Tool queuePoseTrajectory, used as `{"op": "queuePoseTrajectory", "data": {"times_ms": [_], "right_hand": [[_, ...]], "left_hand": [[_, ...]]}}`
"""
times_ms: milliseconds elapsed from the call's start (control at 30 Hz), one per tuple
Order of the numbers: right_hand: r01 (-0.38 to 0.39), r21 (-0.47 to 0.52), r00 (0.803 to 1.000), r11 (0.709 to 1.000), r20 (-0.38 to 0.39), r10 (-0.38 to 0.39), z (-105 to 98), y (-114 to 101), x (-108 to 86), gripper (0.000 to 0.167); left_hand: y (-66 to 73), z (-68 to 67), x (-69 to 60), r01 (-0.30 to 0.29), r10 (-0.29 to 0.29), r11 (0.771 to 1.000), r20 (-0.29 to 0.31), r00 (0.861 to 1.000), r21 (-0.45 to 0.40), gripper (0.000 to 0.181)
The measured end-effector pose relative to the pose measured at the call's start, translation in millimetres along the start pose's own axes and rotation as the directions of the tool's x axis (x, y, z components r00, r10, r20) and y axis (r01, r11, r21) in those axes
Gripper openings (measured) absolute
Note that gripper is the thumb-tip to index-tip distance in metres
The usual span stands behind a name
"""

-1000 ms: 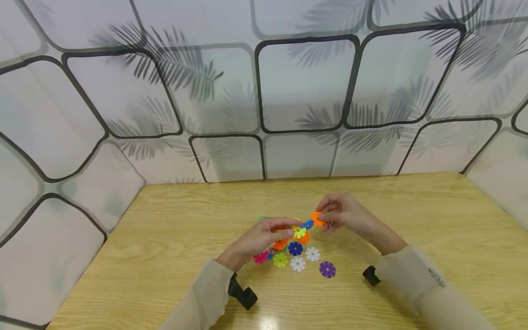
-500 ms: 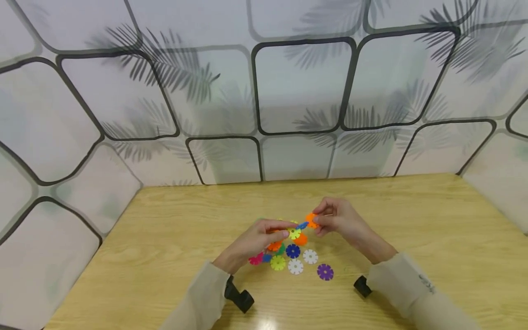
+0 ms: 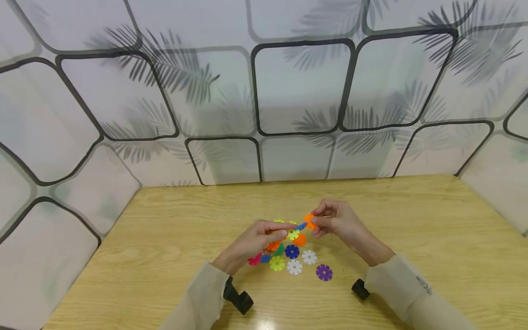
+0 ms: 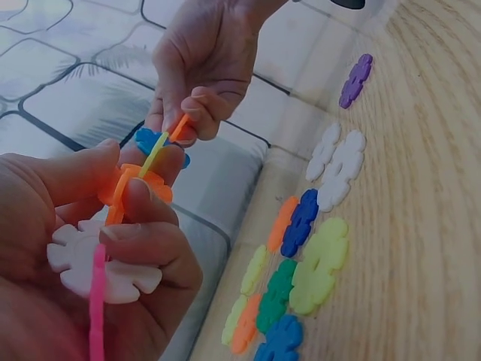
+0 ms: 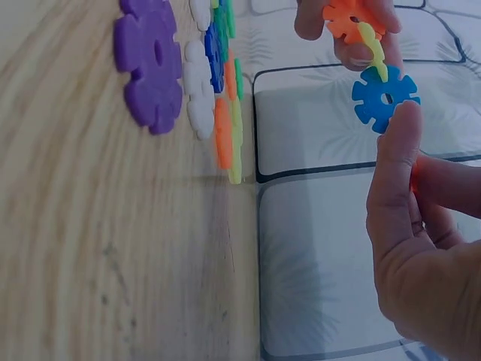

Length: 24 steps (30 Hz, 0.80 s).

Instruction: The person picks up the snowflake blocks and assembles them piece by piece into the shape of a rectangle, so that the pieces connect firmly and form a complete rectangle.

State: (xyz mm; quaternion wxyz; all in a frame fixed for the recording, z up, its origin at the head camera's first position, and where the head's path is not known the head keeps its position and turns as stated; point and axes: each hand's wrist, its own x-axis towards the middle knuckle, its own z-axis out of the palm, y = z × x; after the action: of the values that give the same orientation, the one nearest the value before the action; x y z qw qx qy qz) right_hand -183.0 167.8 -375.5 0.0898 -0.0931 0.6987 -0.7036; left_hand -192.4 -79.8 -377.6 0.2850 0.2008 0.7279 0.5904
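My left hand (image 3: 253, 242) grips a joined chain of notched plastic interlocking discs. In the left wrist view, a pink disc (image 4: 98, 308) and a white disc (image 4: 75, 263) lie within its palm side. Past thumb and fingertips, the chain runs through orange to a yellow disc (image 5: 375, 54) and a blue disc (image 5: 366, 96). My right hand (image 3: 344, 227) pinches an orange disc (image 3: 308, 221) between thumb and fingers, at the blue disc's edge. Fingers hide much of that orange disc, so whether it is slotted into the blue one I cannot tell.
Several loose discs lie flat on the wooden table (image 3: 198, 208) below the hands, among them a purple disc (image 3: 320, 274), a white disc (image 3: 290, 268) and a dark blue disc (image 3: 288, 252). Patterned fabric walls (image 3: 303, 87) stand behind the table and along its sides.
My right hand has moved slightly left and down with the orange disc. The blue disc looks more edge-on. The head view has shifted a little; the loose discs lie as before.
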Motion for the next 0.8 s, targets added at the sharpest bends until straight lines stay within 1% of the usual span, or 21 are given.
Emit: {"op": "queuePoseTrajectory", "data": {"times_ms": [67, 167, 333, 433, 567, 633, 667, 800], "right_hand": [[-0.001, 0.009, 1.0, 1.0, 0.004, 0.001, 0.0, 0.7, -0.1, 0.009], [0.0, 0.019, 1.0, 1.0, 0.008, 0.0, 0.1, 2.0, -0.7, 0.011], [0.008, -0.008, 1.0, 1.0, 0.001, -0.008, 3.7, 1.0, -0.3, 0.007], [-0.001, 0.0, 1.0, 1.0, 0.016, 0.001, 5.4, -1.6, 2.5, 0.005], [-0.003, 0.019, 1.0, 1.0, 0.031, 0.002, 5.3, -3.9, 5.5, 0.006], [0.003, 0.017, 1.0, 1.0, 0.024, -0.003, 3.9, -3.9, 5.5, 0.007], [0.004, 0.014, 1.0, 1.0, 0.023, -0.004, 3.0, -3.3, 5.0, 0.004], [0.001, 0.01, 0.999, 1.0, 0.037, -0.001, -1.4, 0.2, 3.5, 0.004]], "left_hand": [[0.0, -0.1, -0.5, 0.003, -0.003, 1.0, 0.001, 1.0, -0.009, 0.033], [-0.1, 0.3, -0.4, -0.003, 0.003, 1.0, 0.003, 1.0, -0.001, 0.033], [0.9, -0.8, -2.7, -0.012, 0.012, 1.0, 0.01, 1.0, 0.013, 0.034], [3.3, -3.6, -4.2, -0.005, 0.004, 1.0, 0.016, 1.0, 0.025, 0.034], [5.9, -5.0, -3.2, 0.001, -0.001, 1.0, 0.002, 1.0, 0.029, 0.034], [6.3, -3.8, -1.4, -0.002, 0.002, 1.0, -0.004, 1.0, 0.027, 0.034], [6.0, -2.8, -0.7, -0.003, 0.003, 1.0, -0.004, 1.0, 0.026, 0.034], [4.8, 0.5, 0.6, 0.02, -0.02, 0.999, -0.002, 1.0, 0.044, 0.035]]}}
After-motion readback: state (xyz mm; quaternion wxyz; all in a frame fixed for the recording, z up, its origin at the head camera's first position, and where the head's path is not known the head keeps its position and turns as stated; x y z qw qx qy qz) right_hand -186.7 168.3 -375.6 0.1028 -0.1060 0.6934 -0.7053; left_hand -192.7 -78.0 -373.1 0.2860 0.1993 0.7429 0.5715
